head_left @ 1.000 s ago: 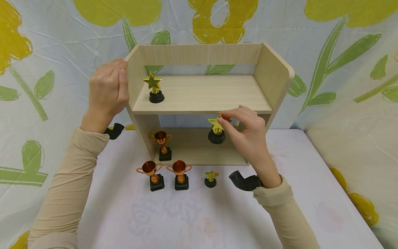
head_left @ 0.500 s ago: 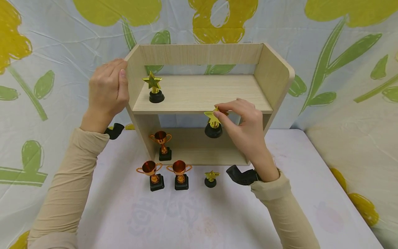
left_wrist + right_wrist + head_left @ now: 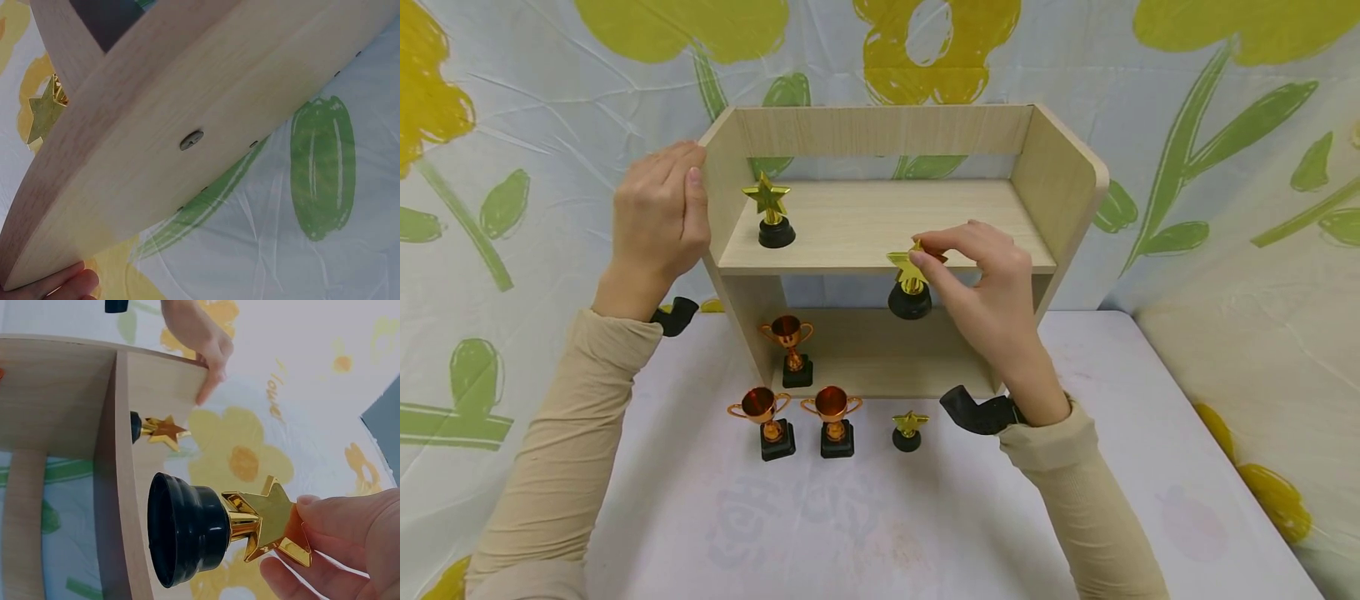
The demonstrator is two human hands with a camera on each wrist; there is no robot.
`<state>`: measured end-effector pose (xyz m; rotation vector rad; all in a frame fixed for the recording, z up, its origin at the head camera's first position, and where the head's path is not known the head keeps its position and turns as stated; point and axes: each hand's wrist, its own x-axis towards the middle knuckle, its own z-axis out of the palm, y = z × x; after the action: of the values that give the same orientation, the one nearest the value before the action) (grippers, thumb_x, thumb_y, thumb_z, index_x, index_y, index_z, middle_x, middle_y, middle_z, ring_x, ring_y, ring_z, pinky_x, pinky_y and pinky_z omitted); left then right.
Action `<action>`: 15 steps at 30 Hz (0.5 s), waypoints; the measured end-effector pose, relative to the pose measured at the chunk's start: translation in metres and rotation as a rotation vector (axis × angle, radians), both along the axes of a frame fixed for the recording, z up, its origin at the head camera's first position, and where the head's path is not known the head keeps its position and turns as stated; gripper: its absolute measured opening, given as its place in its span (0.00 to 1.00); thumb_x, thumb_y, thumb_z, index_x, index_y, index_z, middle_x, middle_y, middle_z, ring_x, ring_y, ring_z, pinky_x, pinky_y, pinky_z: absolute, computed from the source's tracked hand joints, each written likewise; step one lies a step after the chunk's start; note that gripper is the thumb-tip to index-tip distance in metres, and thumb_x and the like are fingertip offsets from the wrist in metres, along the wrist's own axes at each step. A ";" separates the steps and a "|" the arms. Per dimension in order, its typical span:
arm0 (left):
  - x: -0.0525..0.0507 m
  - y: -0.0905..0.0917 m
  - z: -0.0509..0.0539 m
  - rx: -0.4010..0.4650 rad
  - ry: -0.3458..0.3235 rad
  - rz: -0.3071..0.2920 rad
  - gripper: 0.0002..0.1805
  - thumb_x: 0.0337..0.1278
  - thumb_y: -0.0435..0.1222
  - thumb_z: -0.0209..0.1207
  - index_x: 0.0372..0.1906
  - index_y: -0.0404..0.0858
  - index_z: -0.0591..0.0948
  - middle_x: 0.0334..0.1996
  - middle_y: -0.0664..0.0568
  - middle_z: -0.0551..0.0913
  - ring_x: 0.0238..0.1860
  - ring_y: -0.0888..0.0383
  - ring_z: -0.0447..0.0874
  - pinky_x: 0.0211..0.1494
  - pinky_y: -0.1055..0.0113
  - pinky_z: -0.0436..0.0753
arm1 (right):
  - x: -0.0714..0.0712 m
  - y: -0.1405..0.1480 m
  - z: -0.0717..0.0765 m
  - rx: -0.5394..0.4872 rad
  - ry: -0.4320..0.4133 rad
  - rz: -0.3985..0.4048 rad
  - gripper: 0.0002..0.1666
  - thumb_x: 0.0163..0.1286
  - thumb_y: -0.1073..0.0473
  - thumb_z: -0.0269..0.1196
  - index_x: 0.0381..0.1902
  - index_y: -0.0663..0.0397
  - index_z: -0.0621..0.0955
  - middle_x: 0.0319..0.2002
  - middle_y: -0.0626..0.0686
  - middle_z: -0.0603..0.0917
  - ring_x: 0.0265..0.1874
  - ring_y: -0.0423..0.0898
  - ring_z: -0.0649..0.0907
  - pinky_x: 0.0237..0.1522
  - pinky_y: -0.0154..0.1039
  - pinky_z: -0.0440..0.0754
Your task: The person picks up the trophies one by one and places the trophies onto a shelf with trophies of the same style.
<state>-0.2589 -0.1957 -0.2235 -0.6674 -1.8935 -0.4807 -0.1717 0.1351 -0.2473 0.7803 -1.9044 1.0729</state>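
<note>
My right hand (image 3: 988, 287) pinches a gold star trophy (image 3: 269, 519) by its star, thumb against the fingers. The trophy hangs with its black base (image 3: 910, 300) downward, in front of the upper board's edge of the wooden shelf (image 3: 887, 225). At the shelf's left side panel, my left hand (image 3: 661, 204) grips the upper front corner. In the left wrist view only a few left fingertips (image 3: 75, 284) show at the panel. A second star trophy (image 3: 770, 212) stands upright at the upper board's left end.
One copper cup trophy (image 3: 790, 346) stands in the lower compartment at the left. Two more, a left cup (image 3: 767, 421) and a right cup (image 3: 835, 421), stand on the table (image 3: 865, 533) before the shelf. Beside them is a smaller star trophy (image 3: 907, 429).
My right hand has lifted the star trophy and carried it slightly left, from below the upper board's edge to roughly that edge's height. The left hand stays where it was.
</note>
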 end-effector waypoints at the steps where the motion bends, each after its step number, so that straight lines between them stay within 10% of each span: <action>1: 0.000 0.000 0.000 0.000 0.001 0.000 0.25 0.67 0.38 0.41 0.47 0.23 0.83 0.47 0.34 0.85 0.53 0.38 0.82 0.62 0.46 0.75 | 0.000 0.000 0.001 -0.001 0.004 0.000 0.08 0.60 0.67 0.72 0.38 0.61 0.89 0.32 0.52 0.88 0.33 0.44 0.82 0.44 0.41 0.72; 15: -0.001 -0.001 -0.001 -0.005 0.006 0.005 0.26 0.66 0.38 0.41 0.47 0.23 0.83 0.48 0.34 0.85 0.53 0.37 0.82 0.62 0.46 0.75 | -0.011 -0.005 0.013 0.000 0.033 0.018 0.07 0.60 0.68 0.71 0.38 0.64 0.88 0.34 0.57 0.88 0.34 0.46 0.84 0.43 0.38 0.75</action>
<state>-0.2595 -0.1964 -0.2246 -0.6664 -1.8906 -0.4708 -0.1824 0.1304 -0.2340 0.8120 -1.8732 1.0645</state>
